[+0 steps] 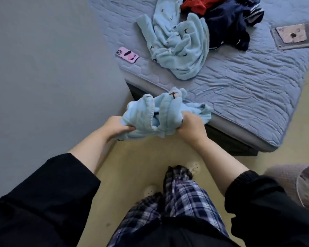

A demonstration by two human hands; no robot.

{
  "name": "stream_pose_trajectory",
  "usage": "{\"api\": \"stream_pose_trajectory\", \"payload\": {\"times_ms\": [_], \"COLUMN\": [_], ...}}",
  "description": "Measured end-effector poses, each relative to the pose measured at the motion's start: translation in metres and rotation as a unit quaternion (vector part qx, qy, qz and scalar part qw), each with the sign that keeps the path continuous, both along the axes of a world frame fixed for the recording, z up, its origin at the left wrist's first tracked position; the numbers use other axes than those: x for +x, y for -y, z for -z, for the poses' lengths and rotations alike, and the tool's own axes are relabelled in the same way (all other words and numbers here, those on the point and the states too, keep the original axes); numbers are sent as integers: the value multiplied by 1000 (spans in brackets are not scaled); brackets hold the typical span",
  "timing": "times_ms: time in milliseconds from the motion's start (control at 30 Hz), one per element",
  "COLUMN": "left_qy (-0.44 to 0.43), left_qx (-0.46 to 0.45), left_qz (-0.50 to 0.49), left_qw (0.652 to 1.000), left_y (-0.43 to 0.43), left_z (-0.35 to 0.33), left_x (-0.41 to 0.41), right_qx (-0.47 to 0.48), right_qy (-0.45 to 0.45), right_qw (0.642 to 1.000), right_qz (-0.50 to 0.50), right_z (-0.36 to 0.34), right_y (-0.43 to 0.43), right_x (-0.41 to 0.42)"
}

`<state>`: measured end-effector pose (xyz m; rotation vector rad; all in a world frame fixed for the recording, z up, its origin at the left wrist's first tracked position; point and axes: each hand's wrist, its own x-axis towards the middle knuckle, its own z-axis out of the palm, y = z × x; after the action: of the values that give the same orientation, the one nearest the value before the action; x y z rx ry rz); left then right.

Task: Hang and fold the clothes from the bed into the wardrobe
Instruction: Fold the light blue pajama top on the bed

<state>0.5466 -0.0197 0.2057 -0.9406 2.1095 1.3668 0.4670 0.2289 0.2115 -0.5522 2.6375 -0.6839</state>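
Note:
I hold a bunched light blue fleece garment in front of me, just off the bed's near corner. My left hand grips its left side and my right hand grips its right side. On the bed lies a second light blue fleece piece with small dark prints, spread in a loose heap. Behind it sit a navy garment with white stripes and a red garment. The wardrobe is not in view.
A pink phone lies near the bed's left edge. A tablet in a grey case rests at the bed's right side. A grey wall stands at left. My plaid trouser legs are above the yellowish floor.

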Motion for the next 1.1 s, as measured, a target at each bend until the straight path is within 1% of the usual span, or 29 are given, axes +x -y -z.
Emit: {"api": "stream_pose_trajectory", "payload": {"times_ms": [67,133,167,233,267,300,333,367,400,433,467,500,533,567,600,633,667,700,733,767,800,867,900,933,1033,1100], "left_qy": [-49,-98,-122,-186,-210,-218,-196,-144,-93,-69,-68,-97,-123,-133,-130,-99,-57,-17,10,30,49,71,58,41,6,-10], "left_qx": [13,-13,-54,-169,-193,-192,-187,-204,-253,-304,-355,-384,-370,-313,-234,-164,-108,-67,-29,-15,-23,-84,-115,-126,-83,-57], "left_qz": [-47,-71,-71,-74,-75,-69,-26,61,150,189,180,129,65,26,45,96,130,120,84,60,62,117,123,117,99,106], "left_qw": [998,993,988,965,955,954,962,967,951,931,915,909,918,940,963,977,984,990,996,998,997,987,984,984,992,993], "left_y": [2,6,8,9,10,10,12,15,19,25,32,38,42,47,51,53,55,58,60,62,60,51,44,38,18,4], "left_z": [-28,-50,-60,-77,-83,-88,-92,-95,-98,-102,-107,-112,-117,-120,-123,-124,-122,-121,-119,-114,-110,-98,-93,-89,-84,-84], "left_x": [18,27,31,39,46,54,63,72,81,87,94,97,100,105,110,116,123,130,136,138,138,127,120,112,85,65], "right_qx": [-19,-35,-53,-124,-151,-156,-128,-49,38,75,63,27,10,15,47,110,142,123,67,13,-16,-13,-1,9,13,12], "right_qy": [3,2,-15,-104,-141,-150,-140,-107,-79,-91,-138,-191,-202,-146,-36,86,163,197,208,194,166,128,118,109,69,44], "right_qw": [1000,999,998,986,977,974,981,993,996,992,987,979,976,985,989,975,959,959,969,979,986,992,993,994,995,993], "right_qz": [13,22,28,49,59,59,42,6,-26,-45,-59,-65,-74,-96,-132,-172,-184,-160,-114,-62,-28,3,12,21,66,108], "right_z": [-24,-47,-58,-75,-81,-86,-89,-90,-90,-91,-92,-93,-95,-99,-104,-110,-114,-113,-108,-99,-89,-78,-76,-75,-75,-75], "right_y": [6,8,10,13,15,16,17,17,14,13,13,16,20,25,30,33,32,29,24,19,14,6,2,-4,-30,-48], "right_x": [10,8,8,14,17,19,18,16,13,11,14,18,22,22,20,17,14,10,7,6,7,11,13,14,16,17]}}
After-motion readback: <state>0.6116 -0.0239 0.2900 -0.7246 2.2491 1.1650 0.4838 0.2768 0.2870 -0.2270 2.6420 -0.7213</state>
